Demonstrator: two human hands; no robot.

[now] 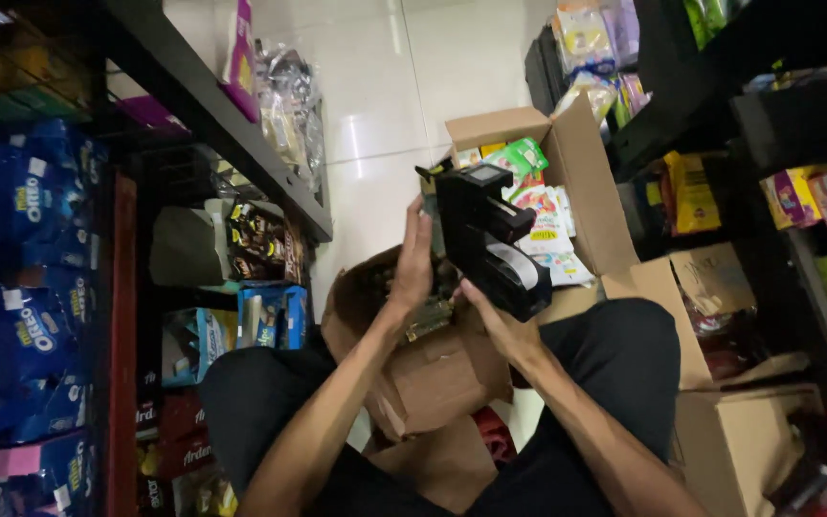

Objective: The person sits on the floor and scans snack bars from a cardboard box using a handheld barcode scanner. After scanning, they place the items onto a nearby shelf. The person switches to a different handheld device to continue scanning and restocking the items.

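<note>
Raised between the knees, above an open cardboard box point(433, 378) on the lap: a black label gun point(485, 239) with a pale roll at its lower end. Right hand point(502, 321) wrapped under the gun's body, gripping it, fingers mostly hidden behind the black casing. Left hand point(415, 258) flat and loose against the gun's left side, fingers straight up, touching rather than clasping; fingertip contact hard to make out. Just below the left hand, something small, flat and patterned point(430, 318), too dim and blurred to identify, and unclear whether held or resting on the box rim. Box contents lost in shadow behind the hands.

Beyond the gun, a second carton point(581, 177) on the pale tiled floor point(375, 105), flaps up, stuffed with colourful packets, partly blocked by the gun. Left, dark shelves point(212, 105) with blue biscuit packs point(21, 316), cropped by the frame edge and smeared. Right, more cartons point(734, 445) and shelved goods, dark, cut off at the border. Black trousers point(614, 369) on both legs.
</note>
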